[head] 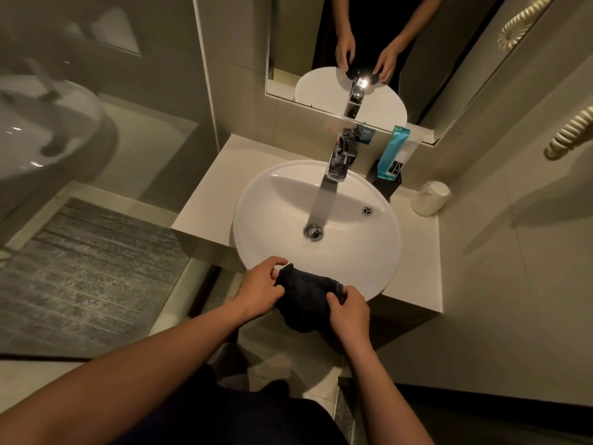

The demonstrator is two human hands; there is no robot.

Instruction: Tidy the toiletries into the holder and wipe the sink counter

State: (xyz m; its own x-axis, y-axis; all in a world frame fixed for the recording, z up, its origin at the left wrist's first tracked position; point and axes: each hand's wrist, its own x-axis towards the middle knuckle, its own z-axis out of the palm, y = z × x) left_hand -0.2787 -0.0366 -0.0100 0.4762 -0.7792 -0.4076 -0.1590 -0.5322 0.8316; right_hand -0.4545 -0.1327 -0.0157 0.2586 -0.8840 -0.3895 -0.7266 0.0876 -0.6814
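A dark cloth (305, 293) hangs over the near rim of the round white sink (276, 200). My left hand (260, 290) grips its left end and my right hand (348, 313) grips its right end, both just in front of the basin. At the back right of the beige counter (205, 203), a black holder (386, 183) stands with a teal packet (393, 152) and a small white tube upright in it. A chrome tap (341, 159) rises behind the basin.
A wrapped white cup (430, 197) lies on its side at the counter's right rear, near the wall. A mirror (369, 43) hangs above the tap. A glass panel stands at the left, with a grey mat (83, 277) on the floor below. A coiled cord (568, 133) hangs on the right wall.
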